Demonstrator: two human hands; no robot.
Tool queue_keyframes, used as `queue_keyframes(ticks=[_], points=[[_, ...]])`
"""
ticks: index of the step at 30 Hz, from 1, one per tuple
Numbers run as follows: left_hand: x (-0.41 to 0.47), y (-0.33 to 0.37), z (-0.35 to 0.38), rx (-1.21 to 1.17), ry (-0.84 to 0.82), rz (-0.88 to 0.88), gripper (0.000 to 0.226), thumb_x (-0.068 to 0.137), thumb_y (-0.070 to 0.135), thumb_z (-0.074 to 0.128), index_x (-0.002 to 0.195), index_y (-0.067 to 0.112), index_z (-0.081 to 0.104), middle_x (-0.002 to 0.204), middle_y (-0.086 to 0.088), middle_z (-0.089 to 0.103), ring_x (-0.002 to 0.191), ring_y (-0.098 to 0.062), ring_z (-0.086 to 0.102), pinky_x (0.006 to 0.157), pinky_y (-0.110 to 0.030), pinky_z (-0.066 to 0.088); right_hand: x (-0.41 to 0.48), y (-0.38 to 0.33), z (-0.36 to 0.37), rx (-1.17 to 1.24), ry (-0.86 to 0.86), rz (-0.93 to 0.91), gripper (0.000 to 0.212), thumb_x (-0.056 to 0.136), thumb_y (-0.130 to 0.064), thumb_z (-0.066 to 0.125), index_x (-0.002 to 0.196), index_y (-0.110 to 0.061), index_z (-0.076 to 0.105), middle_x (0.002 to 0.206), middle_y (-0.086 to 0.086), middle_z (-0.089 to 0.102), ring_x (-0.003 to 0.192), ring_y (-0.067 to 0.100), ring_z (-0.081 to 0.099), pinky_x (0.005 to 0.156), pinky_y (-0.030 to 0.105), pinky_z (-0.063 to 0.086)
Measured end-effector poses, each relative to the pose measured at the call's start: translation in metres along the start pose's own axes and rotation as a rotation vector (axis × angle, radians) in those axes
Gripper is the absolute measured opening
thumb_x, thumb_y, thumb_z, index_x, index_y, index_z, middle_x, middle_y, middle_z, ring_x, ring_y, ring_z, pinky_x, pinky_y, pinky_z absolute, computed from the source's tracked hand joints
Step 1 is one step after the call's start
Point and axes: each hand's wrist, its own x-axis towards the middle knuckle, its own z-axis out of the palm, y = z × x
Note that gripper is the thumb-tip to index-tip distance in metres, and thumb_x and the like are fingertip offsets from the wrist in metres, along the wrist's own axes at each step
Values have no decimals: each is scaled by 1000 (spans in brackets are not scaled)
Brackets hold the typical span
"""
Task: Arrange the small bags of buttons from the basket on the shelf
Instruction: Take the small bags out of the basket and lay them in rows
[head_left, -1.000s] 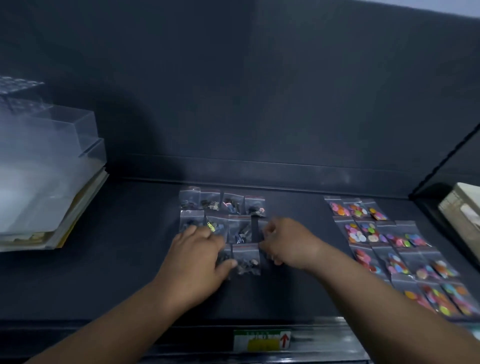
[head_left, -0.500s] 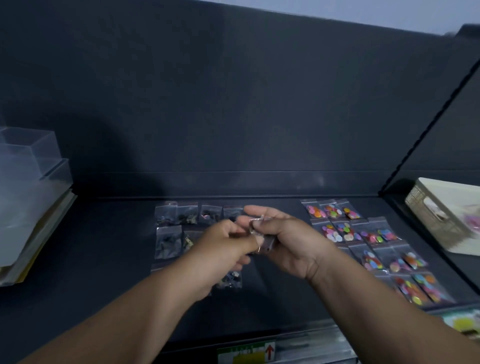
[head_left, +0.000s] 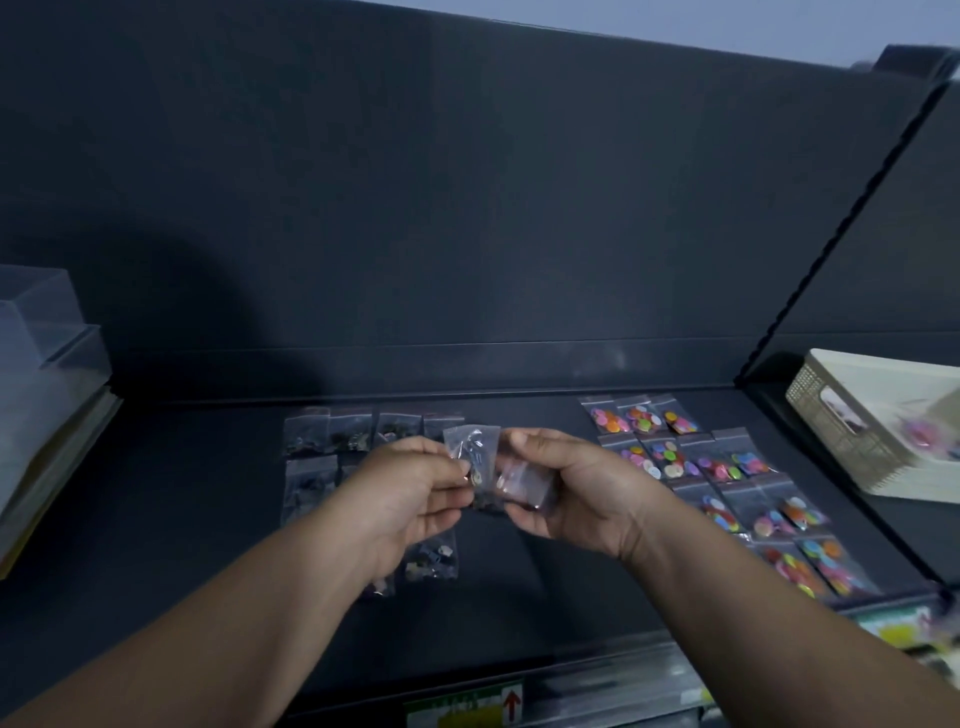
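A bag of dark buttons (head_left: 475, 457) is being pinched by the left hand (head_left: 410, 488), further bags (head_left: 522, 480) being held by the right hand (head_left: 582, 488); a gap in the dark rows (head_left: 332, 436) on the shelf (head_left: 208, 519) is probably being needed next.

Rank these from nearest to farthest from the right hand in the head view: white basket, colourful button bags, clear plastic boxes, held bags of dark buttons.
1. held bags of dark buttons: gripped in the right hand itself.
2. colourful button bags: on the shelf just to its right.
3. white basket: far right.
4. clear plastic boxes: far left.
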Motion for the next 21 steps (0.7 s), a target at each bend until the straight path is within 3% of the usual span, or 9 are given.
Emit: queue_keyframes(ticks=[3,5,8,11,15,19,21], points=[[1,-3,5,59,14,18,18,82,-1,65,78,15,56,73,-6,69,65,-17,64,60,-27,49,3,4,0,-139,25,-23,8,85,-14,66,86,-21,62,73,-3,64,64,11,58,56,22,41],[2,-4,7,102,8,37,17,81,1,68,80,14,57,78,-6,71,70,-19,66,66,-30,51,5,5,0,-231,51,-56,16,86,-4,62,80,-19,59,63,-2,61,54,9,55,49,19,36],[2,-4,10,136,2,57,11,81,17,71,86,15,62,80,-3,71,76,-18,66,74,-33,52,7,5,-2,-350,54,-102,21,88,0,58,75,-16,56,59,0,56,47,9,50,46,20,30],[5,-3,9,112,38,68,8,88,16,64,80,16,60,75,-3,68,69,-18,63,67,-30,50,6,3,-7,-459,13,-98,21,89,-2,56,75,-17,56,62,1,55,51,8,50,52,23,31],[8,-7,11,212,69,90,11,94,14,56,83,14,58,83,-7,66,67,-18,63,58,-26,48,4,1,-10,-591,-7,-85,23,89,0,51,76,-18,55,59,0,55,49,6,50,52,23,32],[9,-8,13,285,69,117,13,94,15,55,80,16,58,81,-6,64,65,-16,62,58,-26,47,6,-1,-13,-682,3,-110,25,87,2,50,74,-18,57,57,1,52,49,7,48,51,24,33],[9,-7,13,296,61,120,14,93,14,56,79,16,57,79,-6,64,62,-16,61,58,-25,47,6,-2,-15,-694,5,-96,15,79,-5,56,74,-19,58,54,0,52,48,9,46,49,23,31]])
